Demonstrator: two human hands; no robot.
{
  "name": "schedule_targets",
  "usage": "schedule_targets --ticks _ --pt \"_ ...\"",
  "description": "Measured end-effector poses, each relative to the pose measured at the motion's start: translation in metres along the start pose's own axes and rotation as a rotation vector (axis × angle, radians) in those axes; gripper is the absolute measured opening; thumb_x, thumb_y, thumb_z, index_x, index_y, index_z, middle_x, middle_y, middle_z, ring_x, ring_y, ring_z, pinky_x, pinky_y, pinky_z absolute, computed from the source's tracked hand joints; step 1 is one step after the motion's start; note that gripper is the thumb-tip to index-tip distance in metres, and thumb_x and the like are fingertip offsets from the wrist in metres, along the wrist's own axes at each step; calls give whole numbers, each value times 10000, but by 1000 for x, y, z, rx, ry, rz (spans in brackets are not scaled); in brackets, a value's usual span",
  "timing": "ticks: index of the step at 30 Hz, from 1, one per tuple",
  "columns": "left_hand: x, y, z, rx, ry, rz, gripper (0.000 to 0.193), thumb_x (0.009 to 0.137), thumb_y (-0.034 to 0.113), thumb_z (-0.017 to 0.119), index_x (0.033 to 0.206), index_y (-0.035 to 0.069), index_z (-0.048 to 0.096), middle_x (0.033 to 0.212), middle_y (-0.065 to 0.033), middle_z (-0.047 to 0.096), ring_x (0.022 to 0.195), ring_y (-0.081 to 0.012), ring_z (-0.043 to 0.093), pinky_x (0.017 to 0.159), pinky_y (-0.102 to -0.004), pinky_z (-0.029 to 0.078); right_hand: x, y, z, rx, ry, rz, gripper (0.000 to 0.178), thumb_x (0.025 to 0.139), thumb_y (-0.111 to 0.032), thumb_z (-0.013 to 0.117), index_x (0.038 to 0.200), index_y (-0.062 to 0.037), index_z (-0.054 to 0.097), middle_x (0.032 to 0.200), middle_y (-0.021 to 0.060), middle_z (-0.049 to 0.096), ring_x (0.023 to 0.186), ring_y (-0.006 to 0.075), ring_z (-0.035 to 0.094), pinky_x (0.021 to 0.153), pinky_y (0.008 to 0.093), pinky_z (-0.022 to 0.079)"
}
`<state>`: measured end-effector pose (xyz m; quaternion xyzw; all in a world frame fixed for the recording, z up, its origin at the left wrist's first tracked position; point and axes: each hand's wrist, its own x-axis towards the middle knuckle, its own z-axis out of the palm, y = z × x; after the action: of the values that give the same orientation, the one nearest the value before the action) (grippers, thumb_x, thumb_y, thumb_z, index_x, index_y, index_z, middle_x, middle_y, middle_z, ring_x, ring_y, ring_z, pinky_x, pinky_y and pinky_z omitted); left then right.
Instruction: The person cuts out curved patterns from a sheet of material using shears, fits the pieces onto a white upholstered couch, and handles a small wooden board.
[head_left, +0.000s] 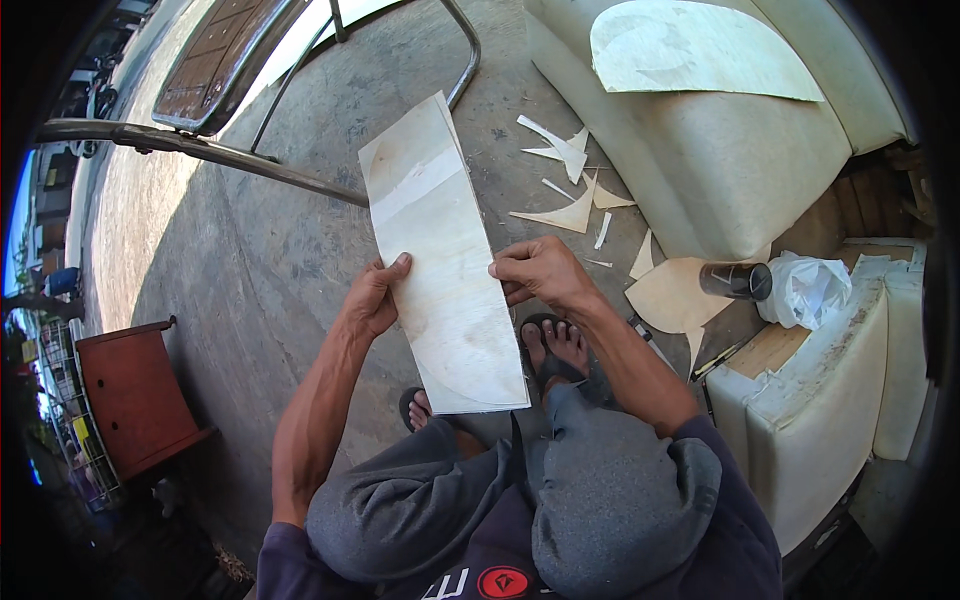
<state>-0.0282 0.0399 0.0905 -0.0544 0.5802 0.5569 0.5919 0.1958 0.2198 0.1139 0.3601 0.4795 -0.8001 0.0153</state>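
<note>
Between my two hands is a long off-white sheet, stiff like thin board, with a curved line near its lower end. At its upper end the edges look doubled, as if more than one layer lies together. My left hand grips the left edge, thumb on top and fingers underneath. On the right edge, my right hand pinches the sheet between thumb and bent fingers. A larger cut piece with a rounded outline lies on the pale upholstered seat at the upper right.
Pointed offcuts litter the concrete floor. Right of me are a rounded tan piece, a dark cylinder, a white plastic bag and a cream padded block. A metal-framed chair stands upper left, a red-brown stool left.
</note>
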Motion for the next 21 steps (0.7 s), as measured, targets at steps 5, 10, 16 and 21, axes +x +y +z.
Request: schedule_targets --ticks 5,10,16,21 --pt "8 14 13 13 -83 55 430 1002 175 635 1344 -44 495 1276 -159 643 1183 -262 640 1063 -421 509 -3 -7 -15 113 -113 21 418 977 -327 680 1177 40 675 981 116 736 812 186 717 721 320 614" --pt "20 20 40 -124 -145 161 408 1017 176 609 1353 -25 497 1310 -128 631 1208 -242 626 1086 -413 496 -21 -12 -40 198 -244 41 415 1019 -425 605 1069 -21 687 936 47 701 821 118 672 699 286 569" --pt "25 7 58 -255 -181 190 430 1011 195 622 1371 -4 494 1330 -116 627 1224 -235 619 1090 -404 494 -53 0 -61 62 -280 -38 458 1030 -478 573 813 -75 576 665 -68 422 608 48 414 509 272 373" --pt "29 1 60 -310 -187 154 438 1007 200 631 1377 9 498 1326 -112 636 1225 -222 621 1081 -396 502 -57 -6 -62 -226 -149 -183 439 1030 -399 595 789 -36 543 620 -38 403 622 55 400 546 299 373"
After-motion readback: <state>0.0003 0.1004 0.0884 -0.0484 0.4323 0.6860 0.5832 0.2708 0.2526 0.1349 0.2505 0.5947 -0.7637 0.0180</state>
